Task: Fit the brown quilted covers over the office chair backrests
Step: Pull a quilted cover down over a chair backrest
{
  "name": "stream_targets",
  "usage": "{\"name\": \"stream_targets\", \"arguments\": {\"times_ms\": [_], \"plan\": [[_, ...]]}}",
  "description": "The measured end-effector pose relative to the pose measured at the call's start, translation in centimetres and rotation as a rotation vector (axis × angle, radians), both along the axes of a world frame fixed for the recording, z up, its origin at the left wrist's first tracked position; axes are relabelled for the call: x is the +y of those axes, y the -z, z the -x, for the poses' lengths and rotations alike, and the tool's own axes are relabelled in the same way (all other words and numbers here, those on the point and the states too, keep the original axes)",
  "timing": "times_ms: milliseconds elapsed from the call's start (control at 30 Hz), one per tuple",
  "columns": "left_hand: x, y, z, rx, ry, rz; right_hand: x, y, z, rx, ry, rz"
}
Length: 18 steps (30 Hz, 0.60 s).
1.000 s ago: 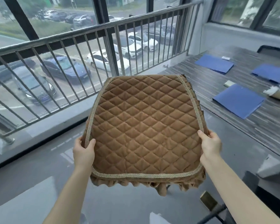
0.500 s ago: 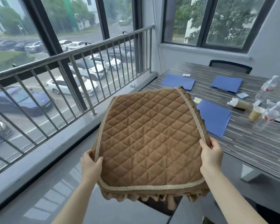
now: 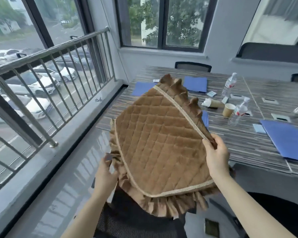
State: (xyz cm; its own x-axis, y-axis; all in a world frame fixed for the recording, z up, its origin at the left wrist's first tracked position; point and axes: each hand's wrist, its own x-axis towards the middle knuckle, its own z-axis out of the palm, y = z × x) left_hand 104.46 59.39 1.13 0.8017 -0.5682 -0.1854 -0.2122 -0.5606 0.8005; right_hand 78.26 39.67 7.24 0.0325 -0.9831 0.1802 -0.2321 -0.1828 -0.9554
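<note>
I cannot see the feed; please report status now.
Left hand and right hand both grip brown quilted cover. Cover held tilted above black mesh chair backrest, not fitted. Nothing in between.

Blue folders [image 3: 195, 84], water bottles [image 3: 228, 85] and a paper cup [image 3: 228, 109] on the striped table [image 3: 244, 143].

The cover [image 3: 162, 145] fills the space ahead of both hands, hanging over the black chair [image 3: 127, 220]. On the left, bare floor [image 3: 62, 177] runs open to the railing [image 3: 58, 66]. On the right, the table [image 3: 244, 145] crowds close with 2 bottles [image 3: 237, 112], a cup [image 3: 228, 109] and blue folders [image 3: 287, 140].
</note>
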Motion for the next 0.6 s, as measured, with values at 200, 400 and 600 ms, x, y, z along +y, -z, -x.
{"name": "stream_targets", "arguments": {"times_ms": [200, 400, 600], "plan": [[-7.0, -6.3, -2.7, -0.421, 0.422, 0.308, 0.3, -0.2, -5.0, 0.554, -0.015, 0.59], [-10.5, -8.0, -4.0, -0.876, 0.826, 0.16, 1.2, -2.9, -10.6, 0.747, -0.198, 0.895], [-10.7, -6.9, -6.8, -0.63, 0.639, 0.105, 2.0, -3.0, -13.0, 0.607, -0.15, 0.781]]}}
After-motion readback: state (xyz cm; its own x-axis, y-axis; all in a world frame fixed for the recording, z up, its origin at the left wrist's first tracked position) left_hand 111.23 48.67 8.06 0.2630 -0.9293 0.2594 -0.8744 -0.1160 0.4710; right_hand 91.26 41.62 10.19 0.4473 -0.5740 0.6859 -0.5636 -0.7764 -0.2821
